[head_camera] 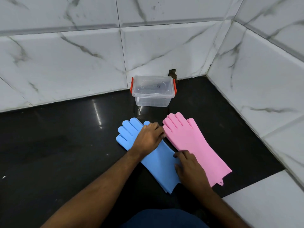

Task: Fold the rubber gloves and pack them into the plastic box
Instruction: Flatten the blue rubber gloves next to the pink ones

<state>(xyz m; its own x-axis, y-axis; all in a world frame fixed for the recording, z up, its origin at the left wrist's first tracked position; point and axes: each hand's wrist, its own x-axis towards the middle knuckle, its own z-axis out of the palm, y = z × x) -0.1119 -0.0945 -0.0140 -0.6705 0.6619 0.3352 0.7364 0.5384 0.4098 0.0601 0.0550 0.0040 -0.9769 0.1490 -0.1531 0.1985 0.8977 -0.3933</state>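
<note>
A blue rubber glove [158,163] and a pink rubber glove [194,142] lie flat side by side on the black counter, fingers pointing away from me. My left hand [148,137] rests on the blue glove's palm, its fingertips at the edge next to the pink glove. My right hand [187,168] presses on the blue glove's cuff, at its right edge. Whether either hand pinches the rubber is hidden. Behind the gloves stands a clear plastic box [153,92] with its lid on and red side latches.
The black counter [57,145] ends in a corner of white marble-look tiled walls [255,83] behind and to the right. A small dark hole [172,73] in the tile is behind the box. A white tiled ledge [266,203] lies at the near right.
</note>
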